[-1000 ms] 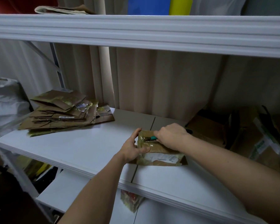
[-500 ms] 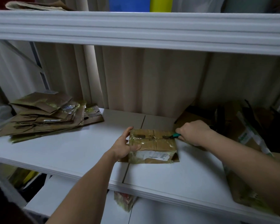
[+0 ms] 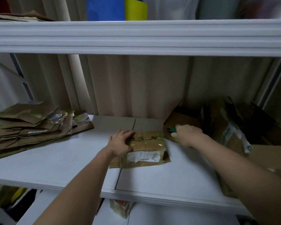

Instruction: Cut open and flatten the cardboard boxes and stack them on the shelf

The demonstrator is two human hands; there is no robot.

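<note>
**Slitting the taped parcel on the shelf**

Working from the front edge of the shelf [image 3: 169,189] inward, the small cardboard box [image 3: 146,148] sits near the middle of the white board, across the seam where two panels meet. The left hand [image 3: 120,143] rests on the box's left end, fingers fairly straight and spread over the top edge, pressing it down rather than gripping it. The right hand [image 3: 188,135] is just off the box's right end, curled round a green-handled cutter [image 3: 172,130]; whether its blade is out is too small to tell.

In my judgement the step is cutting the tape. To do it well, the holding fingers should stay clear of the cut line, the blade should run shallow along the seam, and the stroke should travel away from the left hand.

The box is brown corrugated board wrapped in glossy, yellowish clear tape that wrinkles at the corners; a white printed label is peeling on its near face. The tape looks slick, so the blade could skate.

Farther back, at the left end, lies a loose stack of flattened boxes [image 3: 31,127], flaps splayed. At the right end stand uncut boxes [image 3: 225,135], dim and crowded. A pale pleated curtain [image 3: 136,86] hangs behind.
</note>
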